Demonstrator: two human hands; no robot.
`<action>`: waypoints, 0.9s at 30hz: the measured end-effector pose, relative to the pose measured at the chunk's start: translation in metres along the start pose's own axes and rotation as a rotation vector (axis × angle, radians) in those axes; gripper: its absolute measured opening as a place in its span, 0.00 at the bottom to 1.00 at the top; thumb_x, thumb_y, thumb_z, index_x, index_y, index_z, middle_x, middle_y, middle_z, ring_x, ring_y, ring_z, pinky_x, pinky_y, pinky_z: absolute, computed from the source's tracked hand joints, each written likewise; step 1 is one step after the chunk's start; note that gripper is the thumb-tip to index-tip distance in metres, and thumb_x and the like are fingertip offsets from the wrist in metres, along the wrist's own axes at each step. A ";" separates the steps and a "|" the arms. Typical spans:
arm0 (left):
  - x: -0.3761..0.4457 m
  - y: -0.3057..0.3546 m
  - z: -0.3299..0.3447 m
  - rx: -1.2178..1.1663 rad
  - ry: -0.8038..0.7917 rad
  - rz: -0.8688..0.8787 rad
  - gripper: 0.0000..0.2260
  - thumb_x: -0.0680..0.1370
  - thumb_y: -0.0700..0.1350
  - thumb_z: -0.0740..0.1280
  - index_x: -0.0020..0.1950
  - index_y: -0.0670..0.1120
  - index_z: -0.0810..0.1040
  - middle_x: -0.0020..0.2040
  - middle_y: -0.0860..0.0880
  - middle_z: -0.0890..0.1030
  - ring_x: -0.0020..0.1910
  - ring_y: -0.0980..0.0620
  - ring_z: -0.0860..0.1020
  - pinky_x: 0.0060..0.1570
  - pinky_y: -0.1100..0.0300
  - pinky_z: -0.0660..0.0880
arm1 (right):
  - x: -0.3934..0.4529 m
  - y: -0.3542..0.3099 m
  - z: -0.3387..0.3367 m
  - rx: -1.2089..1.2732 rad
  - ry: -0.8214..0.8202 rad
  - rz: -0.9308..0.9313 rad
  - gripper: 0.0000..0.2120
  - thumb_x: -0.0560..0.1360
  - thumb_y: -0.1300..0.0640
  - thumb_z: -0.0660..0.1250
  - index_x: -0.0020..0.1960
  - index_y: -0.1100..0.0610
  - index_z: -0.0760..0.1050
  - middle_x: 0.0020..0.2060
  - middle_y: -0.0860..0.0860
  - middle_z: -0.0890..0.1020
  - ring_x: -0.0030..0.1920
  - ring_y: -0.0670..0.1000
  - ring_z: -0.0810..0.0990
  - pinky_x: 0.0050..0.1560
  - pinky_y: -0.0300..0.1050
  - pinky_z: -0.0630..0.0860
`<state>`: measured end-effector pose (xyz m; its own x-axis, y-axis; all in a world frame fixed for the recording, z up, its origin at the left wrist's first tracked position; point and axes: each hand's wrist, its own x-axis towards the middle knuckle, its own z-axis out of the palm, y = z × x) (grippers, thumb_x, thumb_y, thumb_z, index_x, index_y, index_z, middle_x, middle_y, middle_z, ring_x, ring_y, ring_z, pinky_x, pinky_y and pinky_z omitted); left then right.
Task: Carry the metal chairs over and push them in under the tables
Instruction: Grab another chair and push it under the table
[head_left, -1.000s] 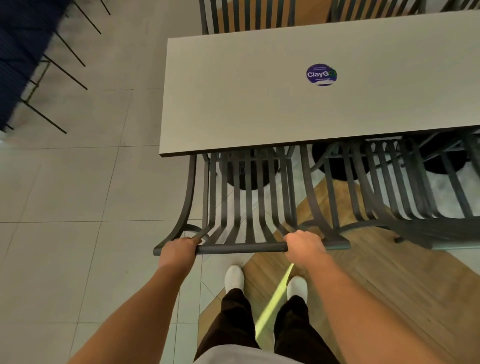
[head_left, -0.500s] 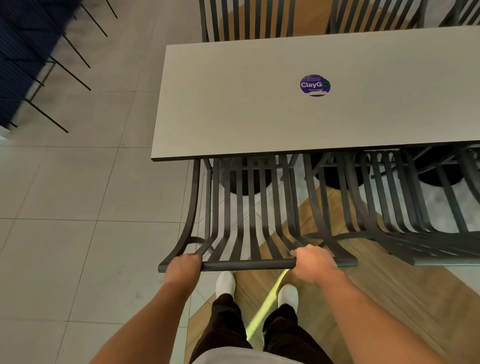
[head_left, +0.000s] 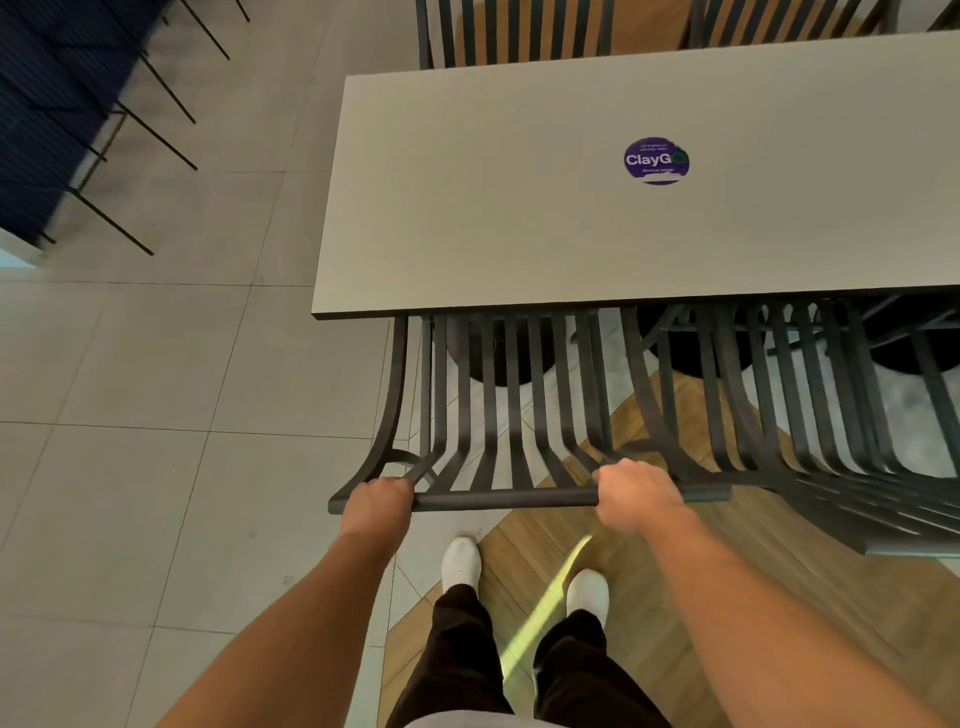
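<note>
A dark metal slatted chair (head_left: 506, 415) stands in front of me, its seat hidden under the grey table (head_left: 493, 208). My left hand (head_left: 376, 504) grips the left end of the chair's top rail (head_left: 506, 500). My right hand (head_left: 636, 496) grips the same rail near its right end. A second dark metal chair (head_left: 810, 441) stands pushed in right beside it, the two backs almost touching.
More slatted chair backs (head_left: 514, 31) show beyond the table's far edge. A round purple sticker (head_left: 656, 160) lies on the tabletop. Dark blue furniture on thin black legs (head_left: 78, 119) stands at the far left. My white shoes (head_left: 461, 561) stand where tile meets wooden flooring.
The chair's slats run further under the table edge than one second ago. Both hands keep their grip on the top rail.
</note>
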<state>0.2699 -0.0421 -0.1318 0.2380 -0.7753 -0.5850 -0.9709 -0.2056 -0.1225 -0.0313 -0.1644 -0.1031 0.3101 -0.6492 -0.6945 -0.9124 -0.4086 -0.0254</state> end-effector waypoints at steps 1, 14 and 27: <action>0.003 -0.002 -0.001 -0.003 0.001 -0.001 0.10 0.85 0.41 0.62 0.63 0.47 0.78 0.54 0.48 0.83 0.52 0.49 0.81 0.56 0.56 0.77 | 0.002 -0.001 -0.003 -0.006 -0.003 -0.003 0.13 0.79 0.55 0.64 0.62 0.52 0.80 0.44 0.49 0.79 0.44 0.53 0.77 0.46 0.47 0.75; 0.010 -0.033 -0.007 0.016 0.011 0.012 0.10 0.85 0.42 0.61 0.64 0.49 0.77 0.54 0.50 0.82 0.49 0.52 0.80 0.53 0.58 0.76 | 0.006 -0.029 -0.002 0.017 -0.021 -0.014 0.13 0.79 0.53 0.66 0.62 0.53 0.79 0.48 0.51 0.83 0.49 0.54 0.83 0.52 0.49 0.80; 0.006 -0.028 -0.012 0.089 -0.016 -0.010 0.11 0.85 0.39 0.61 0.64 0.48 0.76 0.56 0.49 0.82 0.55 0.50 0.81 0.56 0.58 0.74 | 0.006 -0.027 -0.001 0.027 -0.026 -0.027 0.14 0.80 0.55 0.65 0.65 0.52 0.78 0.46 0.50 0.80 0.45 0.51 0.80 0.49 0.47 0.79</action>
<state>0.2985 -0.0486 -0.1226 0.2480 -0.7637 -0.5961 -0.9671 -0.1592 -0.1985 -0.0046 -0.1581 -0.1063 0.3280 -0.6211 -0.7118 -0.9108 -0.4079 -0.0637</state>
